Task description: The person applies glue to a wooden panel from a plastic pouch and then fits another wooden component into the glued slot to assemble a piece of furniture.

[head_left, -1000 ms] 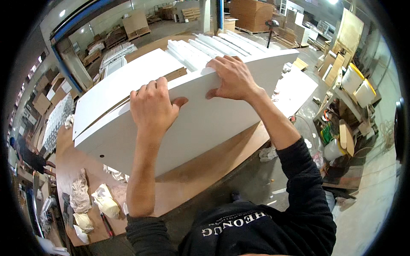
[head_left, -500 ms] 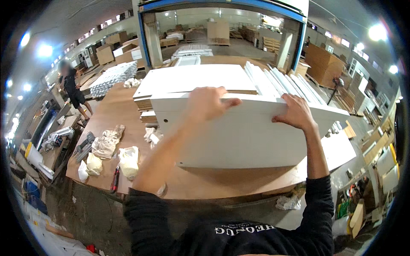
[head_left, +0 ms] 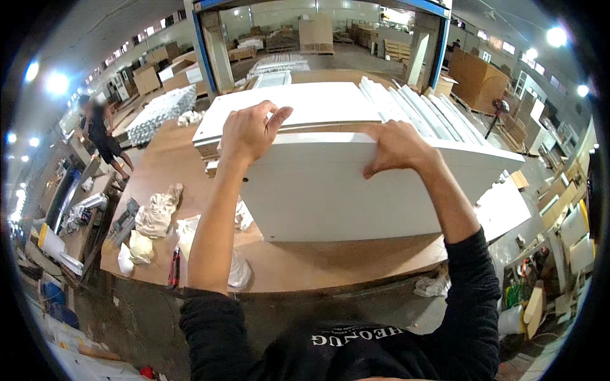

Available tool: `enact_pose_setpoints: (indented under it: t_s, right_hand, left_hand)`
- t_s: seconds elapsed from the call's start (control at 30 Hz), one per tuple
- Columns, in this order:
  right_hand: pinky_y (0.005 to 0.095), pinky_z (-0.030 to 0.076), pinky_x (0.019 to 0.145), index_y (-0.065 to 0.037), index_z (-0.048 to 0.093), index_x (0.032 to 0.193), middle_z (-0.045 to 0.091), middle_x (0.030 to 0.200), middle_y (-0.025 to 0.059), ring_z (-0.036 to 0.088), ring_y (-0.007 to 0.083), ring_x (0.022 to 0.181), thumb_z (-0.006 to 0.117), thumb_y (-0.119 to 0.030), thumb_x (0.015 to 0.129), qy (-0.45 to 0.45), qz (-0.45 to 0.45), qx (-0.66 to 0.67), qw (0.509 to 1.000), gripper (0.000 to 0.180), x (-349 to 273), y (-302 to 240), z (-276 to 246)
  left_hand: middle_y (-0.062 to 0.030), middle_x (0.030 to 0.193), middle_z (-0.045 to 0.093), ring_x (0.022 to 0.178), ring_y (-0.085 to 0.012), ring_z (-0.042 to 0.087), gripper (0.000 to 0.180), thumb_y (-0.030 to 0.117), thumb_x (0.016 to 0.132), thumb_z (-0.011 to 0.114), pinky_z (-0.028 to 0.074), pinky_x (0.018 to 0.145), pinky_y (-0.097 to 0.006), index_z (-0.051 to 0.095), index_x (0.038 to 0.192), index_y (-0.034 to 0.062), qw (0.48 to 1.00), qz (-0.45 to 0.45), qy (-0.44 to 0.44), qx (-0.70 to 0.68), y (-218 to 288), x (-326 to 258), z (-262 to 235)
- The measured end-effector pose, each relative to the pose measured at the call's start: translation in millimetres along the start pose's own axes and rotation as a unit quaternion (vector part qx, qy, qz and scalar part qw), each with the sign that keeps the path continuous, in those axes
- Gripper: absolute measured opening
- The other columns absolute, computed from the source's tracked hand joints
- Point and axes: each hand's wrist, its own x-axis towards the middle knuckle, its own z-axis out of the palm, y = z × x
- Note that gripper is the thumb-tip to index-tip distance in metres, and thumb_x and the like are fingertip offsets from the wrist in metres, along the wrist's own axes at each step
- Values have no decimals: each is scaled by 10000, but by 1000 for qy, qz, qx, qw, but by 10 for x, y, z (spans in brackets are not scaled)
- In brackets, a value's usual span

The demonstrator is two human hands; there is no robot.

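Observation:
A long white panel stands on its edge on the brown worktable, its broad face toward me and small dark holes by its left end. My right hand grips its top edge, thumb against the near face and fingers over the top. At the panel's upper left corner is my left hand, its fingers bent and its thumb held apart above the edge; whether it touches the panel is hard to see. Right behind lies a stack of white panels, with long white strips to its right.
Left on the table are crumpled cloths, a grey power tool and a red-and-black hand tool. A blue-edged frame rises behind the table. Another person stands far left. A fan on a stand is at right.
My left hand has moved left along the panel's top edge to the corner, its thumb now raised. My right hand has shifted left toward the middle of the edge. The panel stays upright.

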Motion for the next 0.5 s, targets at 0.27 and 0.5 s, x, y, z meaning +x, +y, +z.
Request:
enact_pose_setpoints:
  t_s: [0.27,0.5]
  right_hand:
    - [368,463,845,-137,570,1118,657,906,111,612,270,896,813,-330,550,-60,0,-38,997,648,-47,13,-74]
    - [422,425,834,-146,508,1186,606,986,153,528,336,949,817,-351,570,-10,47,-21,999,719,-298,-519,-352]
  left_hand:
    - [-133,1197,385,1162,-208,396,514,259,913,454,374,941,-346,272,1320,4,736,-255,306,-548,-542,-2263,1587]
    - [-101,1064,549,1017,-215,491,290,293,887,478,399,896,-384,524,1050,58,320,-471,71,-819,-210,-2822,3166]
